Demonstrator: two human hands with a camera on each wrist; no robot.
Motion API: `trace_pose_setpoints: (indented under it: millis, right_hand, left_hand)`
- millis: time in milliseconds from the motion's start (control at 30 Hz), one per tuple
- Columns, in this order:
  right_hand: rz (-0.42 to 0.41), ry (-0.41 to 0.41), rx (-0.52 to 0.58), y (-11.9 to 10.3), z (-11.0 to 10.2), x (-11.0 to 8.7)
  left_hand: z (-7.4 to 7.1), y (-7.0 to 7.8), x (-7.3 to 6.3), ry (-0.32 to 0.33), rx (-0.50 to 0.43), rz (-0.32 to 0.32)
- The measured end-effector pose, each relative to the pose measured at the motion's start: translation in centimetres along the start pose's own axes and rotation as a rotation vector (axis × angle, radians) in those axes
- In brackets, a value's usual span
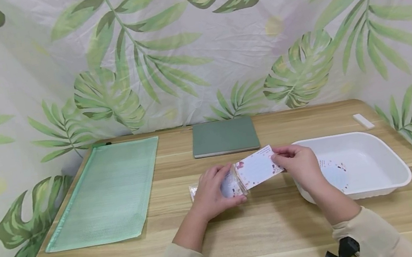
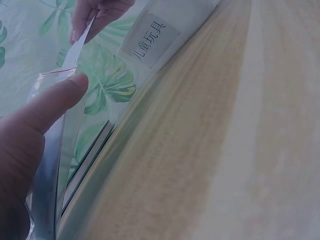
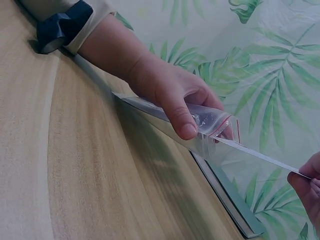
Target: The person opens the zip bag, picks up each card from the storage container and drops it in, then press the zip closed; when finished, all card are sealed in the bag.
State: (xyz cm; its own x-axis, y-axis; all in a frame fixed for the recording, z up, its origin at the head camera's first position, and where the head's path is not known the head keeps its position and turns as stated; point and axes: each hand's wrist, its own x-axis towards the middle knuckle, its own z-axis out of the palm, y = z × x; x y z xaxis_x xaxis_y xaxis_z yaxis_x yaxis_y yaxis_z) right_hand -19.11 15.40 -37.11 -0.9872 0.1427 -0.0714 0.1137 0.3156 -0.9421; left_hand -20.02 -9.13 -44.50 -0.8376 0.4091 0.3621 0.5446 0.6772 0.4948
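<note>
My left hand point(image 1: 216, 192) grips a clear zip bag point(image 3: 205, 142) with a red line along its mouth, thumb on the near side. A printed card shows through the plastic. Between the thumb and fingers of my right hand point(image 1: 299, 163) is the outer end of a white card point(image 1: 259, 167) with a small floral print. Its other end sits in the bag's open mouth, and most of it sticks out to the right. In the left wrist view the card point(image 2: 77, 47) is seen nearly edge-on, above the left thumb.
A white plastic basin point(image 1: 375, 163) stands at the right with another printed card point(image 1: 334, 175) in it; a label point(image 2: 150, 40) is on its side. A green notebook point(image 1: 224, 136) lies behind the hands, a green mesh pouch point(image 1: 106, 195) at left. A small white block point(image 1: 363, 121) lies back right.
</note>
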Motion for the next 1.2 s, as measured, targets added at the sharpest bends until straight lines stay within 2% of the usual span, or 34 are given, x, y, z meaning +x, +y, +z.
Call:
trace_pose_setpoints:
  millis: [167,300,533,833,1000,1200]
  right_hand:
    - [0.01,-0.005,0.001,-0.1,0.3,-0.4]
    - [0.015,0.003,0.012,0.1,0.8,-0.5]
    - [-0.025,0.011,-0.004,0.7,1.9,-0.4]
    - [-0.048,-0.025,0.055,1.2,3.3,-0.8]
    - [-0.069,-0.075,0.068,1.5,3.8,-0.8]
    - [-0.068,-0.213,0.091,2.4,4.2,-0.6]
  left_hand:
    - [-0.1,-0.1,0.1,0.002,-0.002,-0.024]
    - [-0.1,-0.1,0.1,0.009,0.007,-0.013]
    - [0.3,-0.2,0.0,0.021,-0.007,0.014]
    - [0.3,-0.2,0.0,0.022,-0.006,0.017]
    - [0.3,-0.2,0.0,0.034,0.008,0.031]
    - [0.3,-0.3,0.0,0.053,0.011,0.049]
